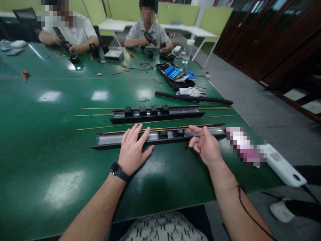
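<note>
Left hand [132,147] spread, with no visible grip, over a black channel [107,139] at frame centre; half-curled right hand [207,146] meets thin brass-coloured rods [160,129], hold unclear. Likely light and springy, the rods suit a mid-length pinch.

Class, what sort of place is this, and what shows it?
Probably an office room used for hands-on bench work: yellow-green partitions, a green table, and a drill-like tool in a co-worker's hand.
</note>
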A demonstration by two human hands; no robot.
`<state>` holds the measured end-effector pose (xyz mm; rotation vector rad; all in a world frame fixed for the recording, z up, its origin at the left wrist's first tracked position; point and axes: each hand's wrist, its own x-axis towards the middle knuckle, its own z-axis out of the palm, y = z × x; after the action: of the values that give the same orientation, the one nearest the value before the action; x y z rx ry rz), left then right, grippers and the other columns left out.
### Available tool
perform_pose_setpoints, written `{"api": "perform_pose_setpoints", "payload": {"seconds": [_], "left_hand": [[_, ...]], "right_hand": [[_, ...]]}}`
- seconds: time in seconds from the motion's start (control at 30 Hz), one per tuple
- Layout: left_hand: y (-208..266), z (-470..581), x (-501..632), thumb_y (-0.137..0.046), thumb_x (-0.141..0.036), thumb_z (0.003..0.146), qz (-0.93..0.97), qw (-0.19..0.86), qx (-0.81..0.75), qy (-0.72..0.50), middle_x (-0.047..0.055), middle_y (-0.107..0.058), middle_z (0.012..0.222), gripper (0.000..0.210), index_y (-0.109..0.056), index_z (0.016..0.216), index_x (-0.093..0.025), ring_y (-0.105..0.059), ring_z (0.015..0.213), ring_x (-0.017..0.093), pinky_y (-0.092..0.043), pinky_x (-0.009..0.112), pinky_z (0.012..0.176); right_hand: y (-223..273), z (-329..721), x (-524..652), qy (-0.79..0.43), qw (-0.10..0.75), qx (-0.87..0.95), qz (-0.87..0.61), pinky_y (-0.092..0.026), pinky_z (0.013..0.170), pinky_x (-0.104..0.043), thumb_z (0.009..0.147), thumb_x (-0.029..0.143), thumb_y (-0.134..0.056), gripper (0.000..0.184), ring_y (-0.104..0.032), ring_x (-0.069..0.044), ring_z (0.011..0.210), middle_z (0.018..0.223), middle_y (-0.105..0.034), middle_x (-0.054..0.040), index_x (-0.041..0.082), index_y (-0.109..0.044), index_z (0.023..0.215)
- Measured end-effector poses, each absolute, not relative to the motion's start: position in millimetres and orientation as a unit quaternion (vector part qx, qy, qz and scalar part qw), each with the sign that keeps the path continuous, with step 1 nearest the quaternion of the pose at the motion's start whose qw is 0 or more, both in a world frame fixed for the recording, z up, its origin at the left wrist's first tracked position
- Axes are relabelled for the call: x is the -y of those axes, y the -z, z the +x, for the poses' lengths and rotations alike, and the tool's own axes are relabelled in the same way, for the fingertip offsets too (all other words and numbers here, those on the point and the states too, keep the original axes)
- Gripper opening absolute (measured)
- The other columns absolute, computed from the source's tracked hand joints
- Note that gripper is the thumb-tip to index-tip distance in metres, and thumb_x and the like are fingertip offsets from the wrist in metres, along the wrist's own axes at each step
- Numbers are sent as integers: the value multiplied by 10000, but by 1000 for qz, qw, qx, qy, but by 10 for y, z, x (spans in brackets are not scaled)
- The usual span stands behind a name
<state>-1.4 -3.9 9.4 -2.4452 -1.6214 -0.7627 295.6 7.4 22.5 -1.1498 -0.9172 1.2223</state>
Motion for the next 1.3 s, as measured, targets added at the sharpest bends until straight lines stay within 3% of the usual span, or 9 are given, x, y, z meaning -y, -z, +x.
{"api": "perform_pose_setpoints", "payload": {"seconds": [0.57, 0.83, 1.3], "left_hand": [[-89, -15, 50, -637, -438, 956, -804, 53, 534, 255, 160, -465, 1621, 643, -494, 1547, -232, -378, 1548, 331, -282, 546, 1272], [-88, -14, 46, -638, -430, 951, -803, 49, 535, 258, 156, -469, 1619, 639, -496, 1545, -243, -379, 1548, 333, -281, 551, 1271], [-102, -19, 43, -635, -425, 958, -806, 49, 533, 253, 157, -465, 1621, 633, -496, 1547, -235, -375, 1550, 326, -285, 539, 1273]], "right_hand": [[-220, 2967, -63, -533, 570, 394, -487, -238, 328, -188, 971, 636, -561, 508, -640, -90, 526, 1176, -724, -117, 201, -761, 1140], [-242, 2930, -46, -528, 559, 406, -493, -235, 332, -202, 969, 647, -557, 526, -633, -89, 533, 1243, -726, -140, 202, -765, 1156], [-247, 2948, -65, -523, 576, 387, -494, -225, 329, -194, 955, 657, -562, 540, -632, -89, 524, 1189, -738, -146, 184, -765, 1121]]}}
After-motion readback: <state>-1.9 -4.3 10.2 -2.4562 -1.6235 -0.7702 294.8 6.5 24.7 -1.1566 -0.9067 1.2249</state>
